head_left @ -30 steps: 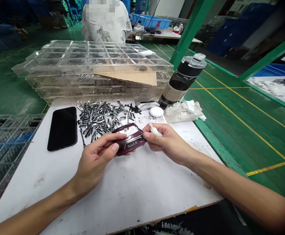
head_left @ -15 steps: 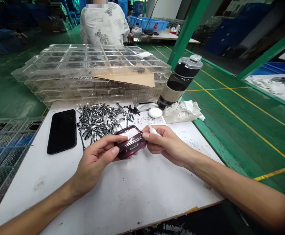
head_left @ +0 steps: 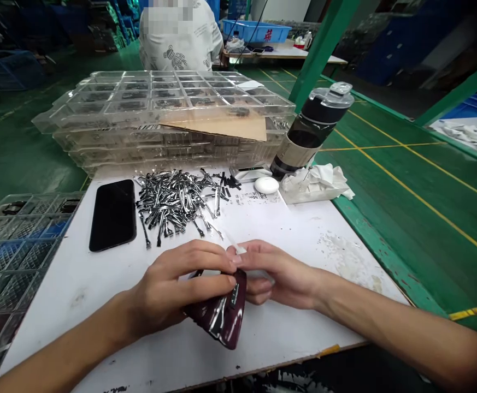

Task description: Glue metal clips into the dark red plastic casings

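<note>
My left hand [head_left: 176,281] is closed around a glossy maroon casing [head_left: 224,322] with a metallic strip and small light lettering. The casing is tilted, one end pointing down toward the table's front edge. Beside it, my right hand [head_left: 269,273] pinches a small white glue bottle [head_left: 240,249] by its body, mostly hidden in the fingers, its thin pale nozzle pointing up and away. The right fingertips meet the left fingertips at the casing's top edge. Just beyond the hands lies a heap of thin shiny metal-and-black strips [head_left: 176,199].
A black phone [head_left: 113,215] lies left on the white table [head_left: 304,338]. Behind are stacked clear compartment trays [head_left: 172,142], a tilted bottle [head_left: 310,131], a white oval case [head_left: 266,185] and crumpled tissue [head_left: 318,185]. More compartment trays [head_left: 21,262] stand left. A person [head_left: 181,43] sits beyond.
Both hands have moved nearer to me with the casing. The casing has turned from lying face-up to steeply tilted, and the left fingers now cover more of its top.
</note>
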Demonstrator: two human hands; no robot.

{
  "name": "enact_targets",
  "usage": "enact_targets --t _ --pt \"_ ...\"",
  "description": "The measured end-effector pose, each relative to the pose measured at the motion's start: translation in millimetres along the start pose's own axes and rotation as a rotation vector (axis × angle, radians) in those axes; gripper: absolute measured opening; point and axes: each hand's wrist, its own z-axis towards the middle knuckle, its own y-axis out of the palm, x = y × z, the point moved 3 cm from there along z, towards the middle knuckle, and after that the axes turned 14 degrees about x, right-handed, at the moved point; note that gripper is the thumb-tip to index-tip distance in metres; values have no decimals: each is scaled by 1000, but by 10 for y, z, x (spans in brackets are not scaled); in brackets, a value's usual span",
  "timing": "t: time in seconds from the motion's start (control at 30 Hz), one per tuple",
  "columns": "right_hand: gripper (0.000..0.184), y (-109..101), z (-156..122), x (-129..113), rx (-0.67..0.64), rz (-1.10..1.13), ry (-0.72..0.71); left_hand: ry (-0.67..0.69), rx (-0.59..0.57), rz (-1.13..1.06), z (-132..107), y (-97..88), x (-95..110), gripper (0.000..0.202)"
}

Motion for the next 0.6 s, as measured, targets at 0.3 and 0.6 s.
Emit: enact_targets --t 0.3,0.6 --pt "30 -275 30 -378 398 -594 -754 -1082 255 -230 -48 46 -218 14" --pt "26 -543 337 -577 518 -251 -804 -1312 124 -333 -26 70 -313 14"
